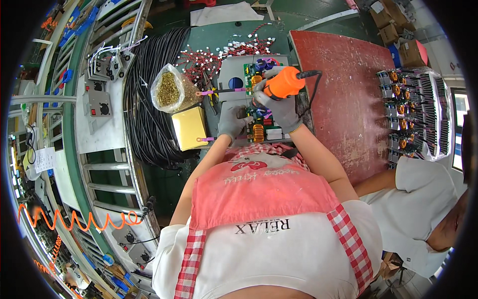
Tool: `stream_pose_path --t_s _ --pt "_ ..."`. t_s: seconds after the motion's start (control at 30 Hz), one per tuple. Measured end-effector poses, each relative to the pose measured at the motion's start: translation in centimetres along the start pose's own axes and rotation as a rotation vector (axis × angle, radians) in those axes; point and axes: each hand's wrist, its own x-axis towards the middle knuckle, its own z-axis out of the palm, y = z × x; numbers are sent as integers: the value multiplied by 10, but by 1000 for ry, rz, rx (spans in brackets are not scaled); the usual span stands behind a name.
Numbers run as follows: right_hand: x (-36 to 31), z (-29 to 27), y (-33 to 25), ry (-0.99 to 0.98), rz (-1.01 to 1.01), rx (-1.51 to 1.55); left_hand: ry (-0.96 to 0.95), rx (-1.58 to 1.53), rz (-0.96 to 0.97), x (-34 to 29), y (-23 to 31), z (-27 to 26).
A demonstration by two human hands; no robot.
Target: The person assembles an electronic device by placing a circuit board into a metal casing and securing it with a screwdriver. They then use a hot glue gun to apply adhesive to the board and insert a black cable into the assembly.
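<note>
Tool (pixel 285 83), orange, corded, grasped in right hand (pixel 281 108) over circuit board (pixel 258 132), apparently for steady aim | left hand (pixel 232 121) at board's left edge, perhaps bracing (cannot tell whether gripping) | small-parts bag (pixel 188 94) nearby

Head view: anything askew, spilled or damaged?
The red board looks worn: pale scuffs mar its surface. The red leads with white connectors lie in a loose tangle near the open bag. I see no spill.
</note>
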Motion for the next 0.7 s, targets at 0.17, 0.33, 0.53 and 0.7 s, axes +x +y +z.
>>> stream_pose_path --t_s 0.17,0.33,0.53,0.7 --pt "-3 4 32 -248 -16 -328 142 -194 128 -5 -7 12" --pt "14 5 52 -308 -442 -620 215 -83 473 12 -12 11" --pt "8 30 21 -308 -301 -456 220 -42 278 25 -48 25" --pt "6 24 16 -262 -166 -362 136 -139 399 13 -22 16"
